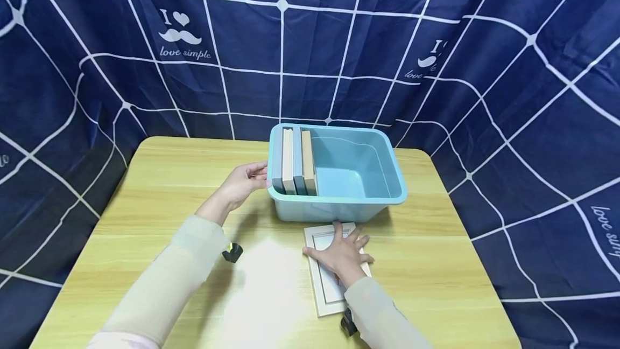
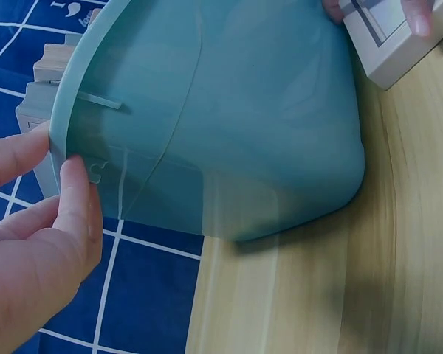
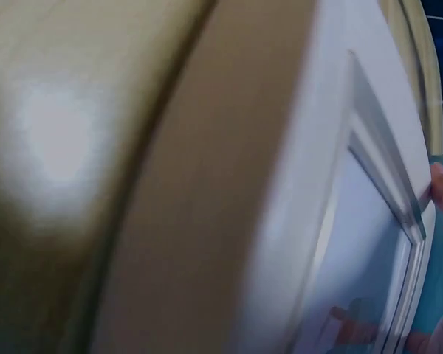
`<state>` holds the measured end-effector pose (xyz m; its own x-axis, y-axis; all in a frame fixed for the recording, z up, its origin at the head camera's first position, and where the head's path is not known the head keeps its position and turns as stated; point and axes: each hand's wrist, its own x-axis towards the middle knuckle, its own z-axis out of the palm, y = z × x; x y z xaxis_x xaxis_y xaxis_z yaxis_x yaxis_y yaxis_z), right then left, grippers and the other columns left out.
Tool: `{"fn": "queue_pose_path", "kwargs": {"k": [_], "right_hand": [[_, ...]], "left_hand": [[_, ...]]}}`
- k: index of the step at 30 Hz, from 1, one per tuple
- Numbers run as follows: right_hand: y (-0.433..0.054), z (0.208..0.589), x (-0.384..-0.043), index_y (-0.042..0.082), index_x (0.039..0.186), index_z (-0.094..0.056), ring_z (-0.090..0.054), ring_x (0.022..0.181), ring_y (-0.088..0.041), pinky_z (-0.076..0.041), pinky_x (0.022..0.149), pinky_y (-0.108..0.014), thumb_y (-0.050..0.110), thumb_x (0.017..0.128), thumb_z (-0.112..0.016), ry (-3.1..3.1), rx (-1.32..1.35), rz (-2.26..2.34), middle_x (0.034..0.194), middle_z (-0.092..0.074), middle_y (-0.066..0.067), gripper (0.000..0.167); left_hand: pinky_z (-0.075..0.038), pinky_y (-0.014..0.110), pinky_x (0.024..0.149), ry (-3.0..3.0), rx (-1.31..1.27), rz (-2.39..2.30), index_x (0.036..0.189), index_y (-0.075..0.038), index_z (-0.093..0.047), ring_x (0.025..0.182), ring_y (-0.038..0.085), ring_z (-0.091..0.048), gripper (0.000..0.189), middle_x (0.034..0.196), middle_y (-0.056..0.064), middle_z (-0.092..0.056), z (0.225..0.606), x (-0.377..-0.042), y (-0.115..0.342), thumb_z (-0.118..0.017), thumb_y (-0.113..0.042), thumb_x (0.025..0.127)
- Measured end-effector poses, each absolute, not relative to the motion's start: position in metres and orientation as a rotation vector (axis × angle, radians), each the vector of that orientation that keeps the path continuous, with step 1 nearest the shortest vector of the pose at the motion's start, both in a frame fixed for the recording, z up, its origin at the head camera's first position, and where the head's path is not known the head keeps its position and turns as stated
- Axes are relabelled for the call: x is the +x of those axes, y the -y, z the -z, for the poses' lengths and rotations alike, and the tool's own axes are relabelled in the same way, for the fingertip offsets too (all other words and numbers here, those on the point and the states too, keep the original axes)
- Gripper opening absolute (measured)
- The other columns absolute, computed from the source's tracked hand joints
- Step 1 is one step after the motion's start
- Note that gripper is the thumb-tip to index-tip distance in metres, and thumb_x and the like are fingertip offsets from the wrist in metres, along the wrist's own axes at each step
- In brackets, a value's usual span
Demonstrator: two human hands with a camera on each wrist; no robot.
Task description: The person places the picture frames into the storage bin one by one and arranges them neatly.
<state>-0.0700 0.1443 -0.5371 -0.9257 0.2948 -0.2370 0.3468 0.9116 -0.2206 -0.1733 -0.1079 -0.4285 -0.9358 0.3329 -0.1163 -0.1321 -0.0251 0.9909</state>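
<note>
My left hand (image 1: 241, 183) pinches the left rim of a light blue plastic bin (image 1: 334, 210), thumb on one side of the rim and fingers on the other, clearest in the left wrist view. Inside the bin, several flat frame-like pieces (image 1: 297, 160), blue, cream and tan, stand upright against its left end. In front of the bin lies a white picture frame (image 1: 319, 290) with a shiny pane. My right hand (image 1: 341, 255) spreads across it and grips its edges, thumb on the left side, one finger over the far end. The hand covers much of the pane.
The wood-grain table (image 1: 194, 155) holds the bin near its back edge. Blue gridded curtains (image 1: 310, 42) close in the back and both sides. A small black piece (image 1: 233, 252) shows by the left forearm, another (image 1: 348, 322) by the right.
</note>
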Motion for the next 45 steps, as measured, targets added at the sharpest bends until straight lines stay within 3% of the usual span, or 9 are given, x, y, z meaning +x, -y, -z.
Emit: {"fn": "queue_pose_path", "kwargs": {"k": [8, 16, 21, 36, 45], "right_hand": [[-0.143, 0.536, -0.072, 0.013, 0.151, -0.022, -0.004, 0.128, -0.065, -0.022, 0.073, -0.086, 0.084, 0.055, -0.063, -2.858, 0.493, 0.387, 0.144, -0.001, -0.044, 0.126], [-0.139, 0.536, -0.073, 0.011, 0.151, -0.021, -0.004, 0.129, -0.064, -0.020, 0.078, -0.086, 0.092, 0.049, -0.056, -2.847, 0.508, 0.342, 0.145, 0.000, -0.044, 0.135], [-0.138, 0.540, -0.074, 0.009, 0.150, -0.024, -0.011, 0.127, -0.063, -0.023, 0.078, -0.083, 0.086, 0.054, -0.061, -2.881, 0.523, 0.384, 0.145, -0.003, -0.043, 0.128], [-0.142, 0.533, -0.070, 0.011, 0.146, -0.028, -0.018, 0.124, -0.061, -0.025, 0.075, -0.083, 0.075, 0.055, -0.071, -2.937, 0.526, 0.505, 0.142, -0.012, -0.041, 0.119], [-0.147, 0.512, -0.062, 0.018, 0.145, -0.034, -0.017, 0.127, -0.057, -0.026, 0.078, -0.081, 0.070, 0.055, -0.076, -2.962, 0.475, 0.607, 0.144, -0.008, -0.039, 0.112]], "left_hand": [[-0.044, 0.031, 0.099, -1.926, 0.223, -2.033, 0.140, 0.012, -0.034, 0.121, 0.034, -0.049, 0.059, 0.133, 0.030, -0.045, 0.429, -0.173, 0.106, -0.056, 0.016, 0.086], [-0.045, 0.031, 0.098, -1.933, 0.210, -2.033, 0.140, 0.012, -0.034, 0.121, 0.034, -0.049, 0.060, 0.133, 0.029, -0.045, 0.430, -0.173, 0.107, -0.056, 0.016, 0.085], [-0.045, 0.031, 0.098, -1.932, 0.216, -2.034, 0.140, 0.013, -0.033, 0.121, 0.034, -0.049, 0.059, 0.134, 0.030, -0.045, 0.429, -0.173, 0.107, -0.056, 0.016, 0.086], [-0.044, 0.030, 0.098, -1.926, 0.197, -2.029, 0.141, 0.012, -0.033, 0.123, 0.034, -0.048, 0.060, 0.135, 0.029, -0.044, 0.429, -0.173, 0.108, -0.056, 0.016, 0.085], [-0.045, 0.030, 0.098, -1.943, 0.212, -2.026, 0.140, 0.012, -0.034, 0.121, 0.034, -0.049, 0.060, 0.133, 0.029, -0.045, 0.428, -0.172, 0.109, -0.057, 0.015, 0.086]]}}
